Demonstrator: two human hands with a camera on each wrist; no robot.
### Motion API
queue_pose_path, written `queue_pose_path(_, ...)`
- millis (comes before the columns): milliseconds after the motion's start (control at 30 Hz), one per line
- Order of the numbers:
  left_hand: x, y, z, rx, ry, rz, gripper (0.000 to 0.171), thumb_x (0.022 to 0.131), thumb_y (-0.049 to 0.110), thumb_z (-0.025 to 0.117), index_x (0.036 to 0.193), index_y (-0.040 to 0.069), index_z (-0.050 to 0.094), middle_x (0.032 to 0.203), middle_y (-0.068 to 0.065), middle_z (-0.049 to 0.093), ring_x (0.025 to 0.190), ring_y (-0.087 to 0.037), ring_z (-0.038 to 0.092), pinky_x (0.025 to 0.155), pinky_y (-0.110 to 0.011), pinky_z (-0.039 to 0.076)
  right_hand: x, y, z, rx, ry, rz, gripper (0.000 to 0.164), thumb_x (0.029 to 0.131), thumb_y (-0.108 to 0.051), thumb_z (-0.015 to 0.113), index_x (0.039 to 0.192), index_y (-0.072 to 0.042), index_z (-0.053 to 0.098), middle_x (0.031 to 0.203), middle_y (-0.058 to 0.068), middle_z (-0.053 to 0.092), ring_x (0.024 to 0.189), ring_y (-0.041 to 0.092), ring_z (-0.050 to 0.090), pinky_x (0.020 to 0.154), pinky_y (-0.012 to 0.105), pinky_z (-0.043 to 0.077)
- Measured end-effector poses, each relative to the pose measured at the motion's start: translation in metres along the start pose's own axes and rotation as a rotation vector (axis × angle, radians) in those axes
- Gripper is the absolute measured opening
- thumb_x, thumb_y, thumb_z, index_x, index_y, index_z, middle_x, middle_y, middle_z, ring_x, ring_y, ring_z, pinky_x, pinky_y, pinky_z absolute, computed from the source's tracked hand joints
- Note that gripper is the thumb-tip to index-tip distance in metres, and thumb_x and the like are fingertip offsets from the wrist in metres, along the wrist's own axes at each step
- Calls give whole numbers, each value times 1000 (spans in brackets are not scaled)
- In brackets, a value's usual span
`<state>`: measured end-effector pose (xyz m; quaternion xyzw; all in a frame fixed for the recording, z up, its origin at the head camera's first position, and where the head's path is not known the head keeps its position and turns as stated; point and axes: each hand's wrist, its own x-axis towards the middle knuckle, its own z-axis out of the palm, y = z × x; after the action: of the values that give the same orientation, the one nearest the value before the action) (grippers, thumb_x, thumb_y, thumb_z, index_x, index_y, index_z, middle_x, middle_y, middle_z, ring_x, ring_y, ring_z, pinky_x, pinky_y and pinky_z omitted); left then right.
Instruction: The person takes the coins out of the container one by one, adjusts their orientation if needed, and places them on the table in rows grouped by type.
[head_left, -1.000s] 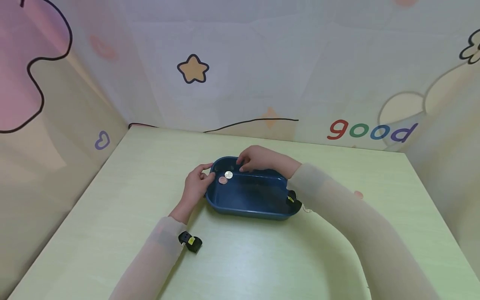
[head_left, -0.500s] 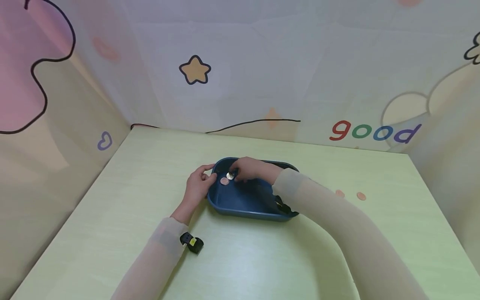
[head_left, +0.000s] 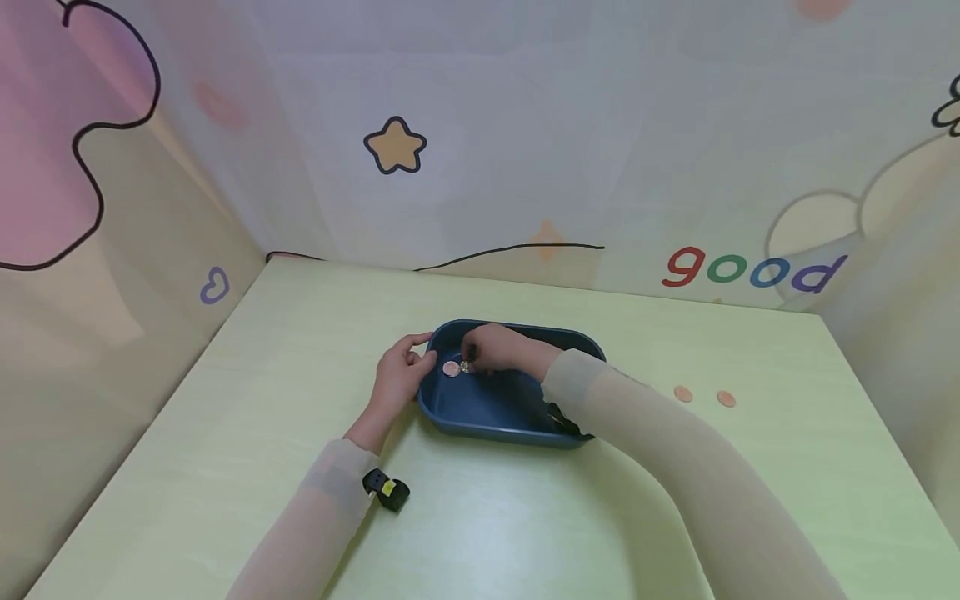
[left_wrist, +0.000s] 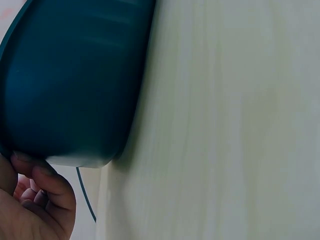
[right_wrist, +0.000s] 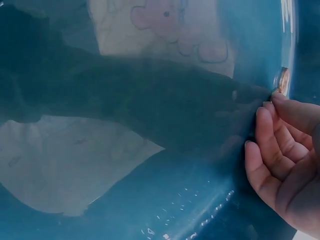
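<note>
A dark blue tray (head_left: pixel 480 408) with rounded corners stands on the table. My left hand (head_left: pixel 395 372) holds its left end, thumb at the rim; in the left wrist view the fingers curl beside the tray's wall. Inside the tray, my right hand (head_left: pixel 498 348) reaches down with thumb and forefinger together at a silver coin (head_left: pixel 466 367), which they partly hide. Just left of it lies a copper-coloured coin (head_left: pixel 451 368), also seen beyond the thumb as a copper coin (right_wrist: pixel 284 80) in the right wrist view.
Two copper-coloured coins (head_left: pixel 683 393) (head_left: pixel 726 398) lie on the pale green table (head_left: pixel 480 517) right of the tray, near my right sleeve. A printed cloth (head_left: pixel 487 150) hangs behind the table and at both sides.
My right hand has come down from the tray's far rim to the silver coin, which has shifted slightly nearer. The left hand stays on the tray. Moving the right arm uncovered the table coins.
</note>
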<state>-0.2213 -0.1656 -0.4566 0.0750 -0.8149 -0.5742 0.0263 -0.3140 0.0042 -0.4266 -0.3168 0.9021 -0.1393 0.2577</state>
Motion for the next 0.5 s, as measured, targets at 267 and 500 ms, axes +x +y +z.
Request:
queue_pose_path(267,1,1,0,15,10,5,41,98,14,63,138,5,63,59,6,42,45,-9,37,47,-23,33,0,1,2,-27,18,-3,19,97,-12,68,114,-3,70,101,11,72,72,14,66,70,25,55)
queue_pose_path(500,2,0,1,21,14,3,41,98,13,64,138,4,63,59,7,41,46,-8,37,47,-22,32,1,-1,3,-58,6,5,15,94,-15,73,105,-3,72,95,9,71,70,12,63,68,23,52)
